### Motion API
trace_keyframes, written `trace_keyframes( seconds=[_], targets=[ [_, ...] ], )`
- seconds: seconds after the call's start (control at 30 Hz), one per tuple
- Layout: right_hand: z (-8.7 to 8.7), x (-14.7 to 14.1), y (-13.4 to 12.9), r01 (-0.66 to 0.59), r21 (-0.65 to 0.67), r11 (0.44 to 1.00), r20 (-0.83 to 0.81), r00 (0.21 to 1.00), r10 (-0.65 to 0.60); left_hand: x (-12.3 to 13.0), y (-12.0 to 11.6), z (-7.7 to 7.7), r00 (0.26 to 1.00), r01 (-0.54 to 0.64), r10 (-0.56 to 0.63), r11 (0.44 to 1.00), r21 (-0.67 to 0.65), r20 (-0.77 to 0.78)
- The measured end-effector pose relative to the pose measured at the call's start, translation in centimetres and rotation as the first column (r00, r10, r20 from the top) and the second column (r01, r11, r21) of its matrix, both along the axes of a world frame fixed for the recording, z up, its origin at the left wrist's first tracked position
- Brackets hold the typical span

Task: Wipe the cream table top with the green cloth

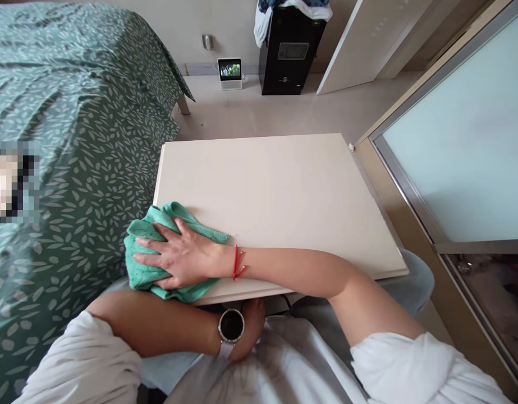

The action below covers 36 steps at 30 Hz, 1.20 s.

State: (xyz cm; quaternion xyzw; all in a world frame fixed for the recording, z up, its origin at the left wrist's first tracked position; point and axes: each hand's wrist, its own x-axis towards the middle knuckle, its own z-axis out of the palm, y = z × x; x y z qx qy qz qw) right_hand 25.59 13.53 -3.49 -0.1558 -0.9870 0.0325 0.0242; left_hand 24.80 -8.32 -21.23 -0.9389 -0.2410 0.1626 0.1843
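Observation:
A green cloth lies bunched over the near left corner of a cream tabletop. My right hand presses flat on the cloth with its fingers spread, and a red string bracelet circles that wrist. My right forearm crosses the near edge of the tabletop. Close to my lap, my left hand rests just below that edge, with a round-faced watch on its wrist. The fingers of my left hand are hidden under the tabletop's edge.
A bed with a green leaf-patterned cover stands at the left. Beyond the table are a small screen on the floor, a black cabinet with clothes on top, and an open door. A frosted sliding panel runs along the right.

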Motion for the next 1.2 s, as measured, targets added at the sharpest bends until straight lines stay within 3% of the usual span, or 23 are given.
trace_keyframes(
  seconds=[0.2,0.33,0.47,0.57,0.77,0.9,1.03,1.13,1.2],
  targets=[
    [-1.4,7.4,2.7,0.169,-0.11,0.98,-0.089,0.98,-0.179,-0.1,0.1,-0.2,0.997,-0.006,0.004,1.0,0.018,0.076],
    [-2.3,14.7,4.9,0.366,-0.17,0.915,-0.1,0.917,-0.386,-0.4,0.1,-0.7,0.993,-0.005,0.001,0.999,0.035,0.116],
    [-2.8,22.6,6.0,0.591,-0.169,0.789,-0.059,0.793,-0.606,-0.5,0.0,-1.3,0.983,-0.007,0.001,0.999,0.035,0.185],
    [-3.0,28.5,5.8,0.738,-0.139,0.66,-0.017,0.664,-0.747,-0.5,-0.1,-1.7,0.979,-0.016,0.009,0.999,0.036,0.206],
    [-3.7,37.7,3.8,0.915,-0.051,0.4,-0.025,0.399,-0.917,-0.7,-0.1,-2.0,0.98,-0.013,0.004,0.999,0.045,0.199],
    [-4.7,39.7,1.6,0.963,-0.037,0.265,-0.114,0.26,-0.959,-0.7,0.0,-1.6,0.985,-0.024,0.029,0.999,-0.032,0.17],
    [-5.6,38.9,-0.8,0.983,-0.023,0.182,-0.209,0.173,-0.963,-0.6,0.1,-1.0,0.983,-0.05,0.056,0.998,-0.037,0.176],
    [-5.3,37.4,-2.1,0.98,0.01,0.198,-0.165,0.196,-0.967,-0.5,0.1,-0.8,0.983,-0.044,0.049,0.998,-0.035,0.179],
    [-4.6,35.8,-2.5,0.967,0.027,0.255,-0.107,0.256,-0.961,-0.5,0.0,-0.8,0.986,-0.029,0.038,0.998,-0.056,0.162]
  ],
)
